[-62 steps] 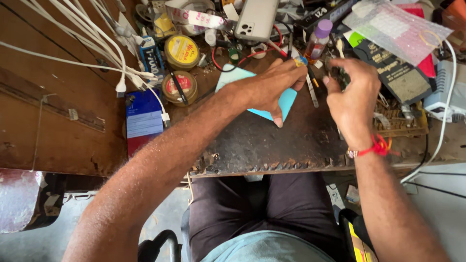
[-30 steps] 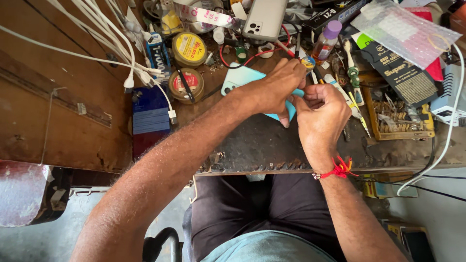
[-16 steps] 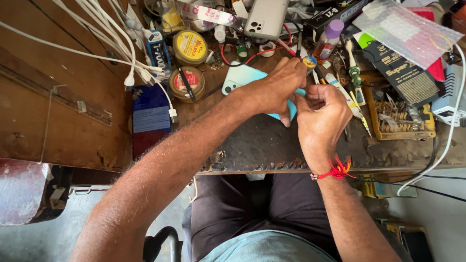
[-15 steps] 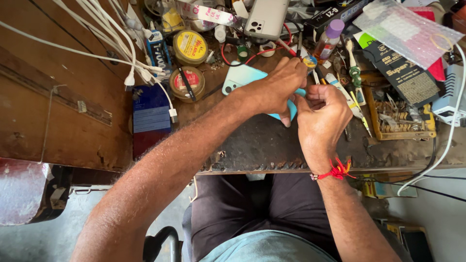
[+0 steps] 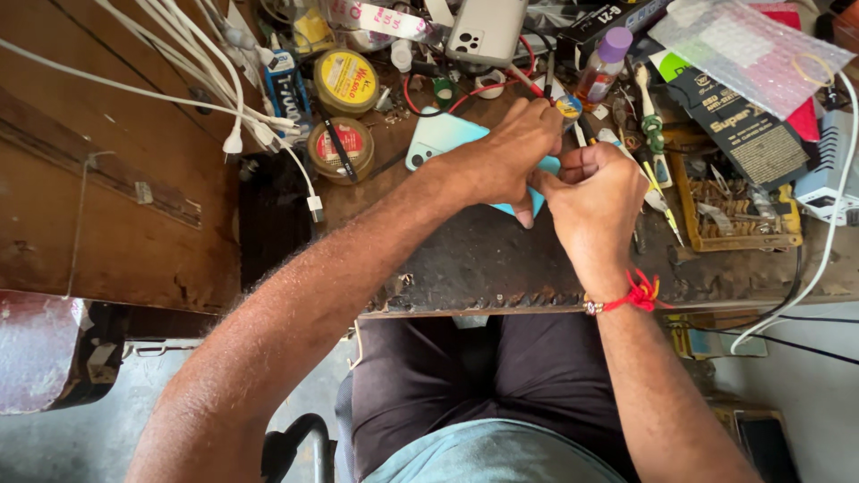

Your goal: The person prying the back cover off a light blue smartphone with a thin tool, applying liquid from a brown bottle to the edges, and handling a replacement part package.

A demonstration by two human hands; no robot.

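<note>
Your hands have barely shifted since half a second ago. Round tins (image 5: 344, 82), white cables (image 5: 192, 54) and tools crowd the tabletop (image 5: 483, 259). Your left hand (image 5: 510, 152) and right hand (image 5: 595, 201) meet, fingers curled, pinching the turquoise phone (image 5: 443, 134) lying beneath them.

A light teal phone (image 5: 443, 134) lies flat, back up, camera end toward ten o'clock, its lower end covered by both hands.

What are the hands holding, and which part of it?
Both hands meet on the light blue phone lying on the workbench. The left hand covers its lower end, and the right hand pinches near that same end. The exact grip is hidden.
</note>
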